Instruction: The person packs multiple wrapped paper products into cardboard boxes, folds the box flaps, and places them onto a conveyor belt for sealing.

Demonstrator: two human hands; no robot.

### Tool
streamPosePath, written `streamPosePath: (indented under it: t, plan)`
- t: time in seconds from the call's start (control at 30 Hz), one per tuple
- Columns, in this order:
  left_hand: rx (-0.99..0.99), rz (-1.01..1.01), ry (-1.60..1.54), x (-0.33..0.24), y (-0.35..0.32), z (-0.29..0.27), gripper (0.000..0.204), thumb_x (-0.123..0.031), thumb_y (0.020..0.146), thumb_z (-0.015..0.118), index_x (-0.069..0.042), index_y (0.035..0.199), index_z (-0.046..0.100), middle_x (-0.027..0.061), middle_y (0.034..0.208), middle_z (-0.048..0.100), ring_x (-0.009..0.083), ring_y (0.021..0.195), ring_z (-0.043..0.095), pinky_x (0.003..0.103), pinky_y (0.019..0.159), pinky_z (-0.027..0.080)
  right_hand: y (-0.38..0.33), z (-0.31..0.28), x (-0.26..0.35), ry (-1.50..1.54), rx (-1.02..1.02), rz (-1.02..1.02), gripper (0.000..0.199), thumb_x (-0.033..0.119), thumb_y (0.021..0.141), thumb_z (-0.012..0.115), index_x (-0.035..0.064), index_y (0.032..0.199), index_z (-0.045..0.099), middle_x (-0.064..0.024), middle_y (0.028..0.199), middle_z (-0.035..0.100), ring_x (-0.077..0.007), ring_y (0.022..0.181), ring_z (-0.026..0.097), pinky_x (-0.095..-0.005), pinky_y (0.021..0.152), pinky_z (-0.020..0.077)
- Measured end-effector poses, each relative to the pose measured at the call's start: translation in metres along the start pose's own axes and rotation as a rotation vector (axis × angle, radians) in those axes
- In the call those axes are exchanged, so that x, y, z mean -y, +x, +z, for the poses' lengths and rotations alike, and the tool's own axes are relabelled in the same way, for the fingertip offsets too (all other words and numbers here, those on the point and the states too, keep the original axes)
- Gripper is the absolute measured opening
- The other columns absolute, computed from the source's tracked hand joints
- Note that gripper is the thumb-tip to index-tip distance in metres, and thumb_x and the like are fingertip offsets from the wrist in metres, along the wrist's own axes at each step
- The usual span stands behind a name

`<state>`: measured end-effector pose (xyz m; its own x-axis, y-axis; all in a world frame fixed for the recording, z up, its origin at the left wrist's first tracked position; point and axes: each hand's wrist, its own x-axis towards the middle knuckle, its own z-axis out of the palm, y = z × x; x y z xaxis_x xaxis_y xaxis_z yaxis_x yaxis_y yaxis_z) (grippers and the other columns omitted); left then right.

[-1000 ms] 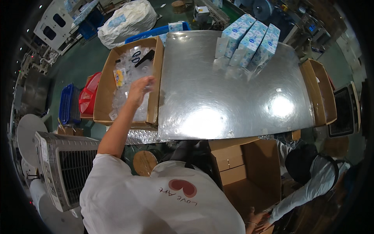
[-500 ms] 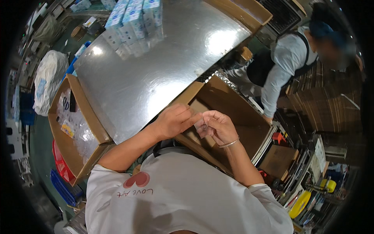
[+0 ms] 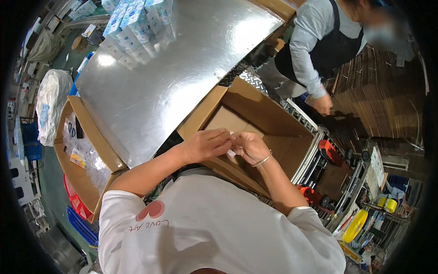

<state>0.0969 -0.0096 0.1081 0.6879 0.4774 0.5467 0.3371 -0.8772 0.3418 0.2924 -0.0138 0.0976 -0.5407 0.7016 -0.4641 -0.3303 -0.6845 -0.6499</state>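
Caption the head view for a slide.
Left hand meets right hand at a small pale piece over an open cardboard box.

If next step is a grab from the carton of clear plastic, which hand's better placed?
Left hand, probably: the carton of clear plastic lies on that side. The right hand is farther off, over the open carton, pinching a small pale piece. Whether the left grips it too is unclear.

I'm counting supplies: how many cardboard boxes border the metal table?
3: the near box, beneath the right hand; the left box; the top-edge box, mostly cut off. Others may be hidden.
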Motion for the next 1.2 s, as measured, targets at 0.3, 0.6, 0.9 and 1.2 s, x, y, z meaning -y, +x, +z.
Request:
streamPosePath:
  t: [0.3, 0.6, 0.9, 1.2]
  plan:
    - [0.345, -0.373, -0.145, 0.013, -0.017, 0.002, 0.033, -0.002, 0.071, 0.058, -0.002, 0.103, 0.058, 0.0154, 0.105, 0.053, 0.0312, 0.096, 0.054, 0.036, 0.080, 0.046, 0.027, -0.185, -0.074, -0.164, -0.993, 0.386, 0.017, 0.009, 0.087, 0.045, -0.0046, 0.091, 0.054, -0.0176, 0.076, 0.059, -0.0295, 0.063, 0.061, -0.0386, 0.051, 0.0537]
    - [0.256, -0.673, -0.211, 0.026, -0.039, -0.016, 0.023, -0.011, 0.074, 0.061, -0.003, 0.096, 0.060, 0.0138, 0.085, 0.058, 0.0323, 0.080, 0.055, 0.039, 0.070, 0.046, 0.022, -0.248, -0.160, 0.144, -1.102, 0.571, 0.030, 0.023, 0.094, 0.029, 0.0029, 0.105, 0.050, -0.0193, 0.095, 0.058, -0.0298, 0.082, 0.060, -0.0375, 0.054, 0.0516]
    - [0.237, -0.805, -0.224, 0.035, -0.068, -0.031, 0.024, -0.010, 0.074, 0.061, -0.002, 0.096, 0.059, 0.0151, 0.085, 0.059, 0.0341, 0.080, 0.055, 0.039, 0.070, 0.046, 0.036, -0.311, -0.231, -2.113, 0.211, 0.927, 0.023, 0.021, 0.081, 0.053, 0.0070, 0.097, 0.063, -0.0056, 0.103, 0.063, -0.0191, 0.091, 0.061, -0.0324, 0.074, 0.0503]
    - [0.263, -0.949, -0.235, 0.058, -0.109, -0.056, 0.026, -0.011, 0.076, 0.060, -0.001, 0.099, 0.058, 0.0167, 0.093, 0.059, 0.0346, 0.089, 0.055, 0.038, 0.077, 0.045, 0.019, -0.198, -0.087, -0.565, -0.803, 0.626, 0.024, 0.006, 0.083, 0.038, 0.0025, 0.100, 0.055, -0.0114, 0.081, 0.060, -0.0212, 0.061, 0.059, -0.0342, 0.051, 0.0496]
